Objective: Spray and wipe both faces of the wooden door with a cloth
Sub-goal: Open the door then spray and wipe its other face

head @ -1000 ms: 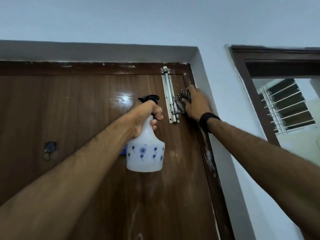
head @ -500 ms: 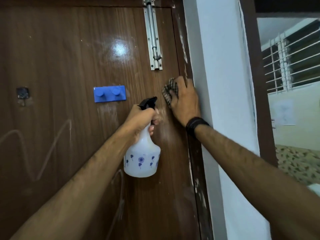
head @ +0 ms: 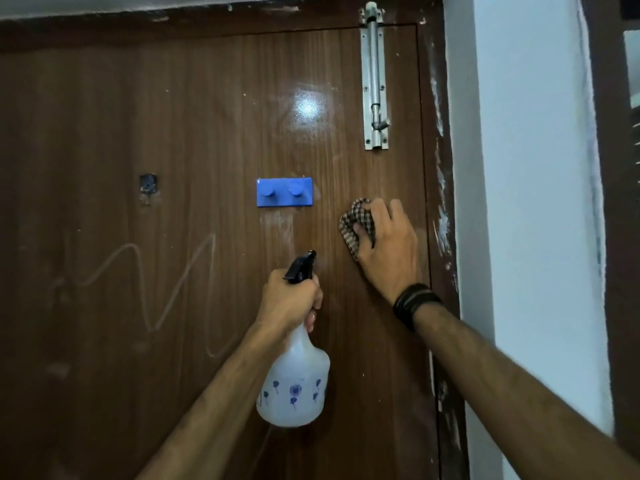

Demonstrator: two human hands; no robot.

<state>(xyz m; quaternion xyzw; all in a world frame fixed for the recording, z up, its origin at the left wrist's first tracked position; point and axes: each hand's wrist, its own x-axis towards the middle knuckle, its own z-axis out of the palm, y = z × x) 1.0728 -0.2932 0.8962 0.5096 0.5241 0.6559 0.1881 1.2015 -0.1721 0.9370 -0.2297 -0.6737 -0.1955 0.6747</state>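
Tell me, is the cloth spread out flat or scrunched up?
Scrunched up. The checked cloth is bunched under the right hand, which presses it against the wooden door.

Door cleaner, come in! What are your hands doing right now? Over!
Left hand grips spray bottle. Right hand presses checked cloth on wooden door, below bolt latch. Nothing blocking.

The hook plate sits mid-door, with the bolt latch above and to its right. The cloth lies against the door right of the plate, under the right hand. The spray bottle hangs below the plate in the left hand.
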